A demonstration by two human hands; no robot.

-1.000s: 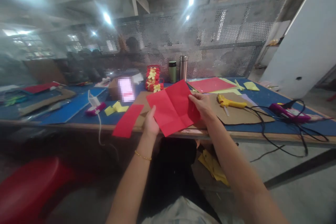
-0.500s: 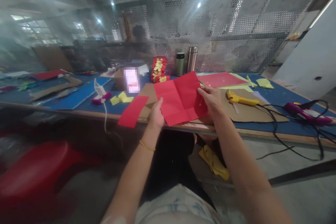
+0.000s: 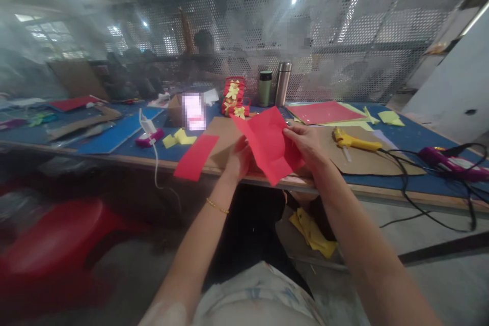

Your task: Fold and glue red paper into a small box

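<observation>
Creased red paper (image 3: 274, 145) is at twelve o'clock over the bench (image 3: 414, 138) edge. Right hand (image 3: 306, 145) pinches it; I can't tell if left hand (image 3: 237, 160) grips. Its nine-o'clock side just bent, so it's less flat.

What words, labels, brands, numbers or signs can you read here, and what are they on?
None can be read anywhere in this view.
Bright screen: blurred into blocks, unreadable.
Purple power strip on the right: a pale patch, too small and blurred to tell whether it carries print.
Yellow glue gun, green bottle, steel flask: no readable mark.
Red sheet in the right hand: no writing shows.
</observation>
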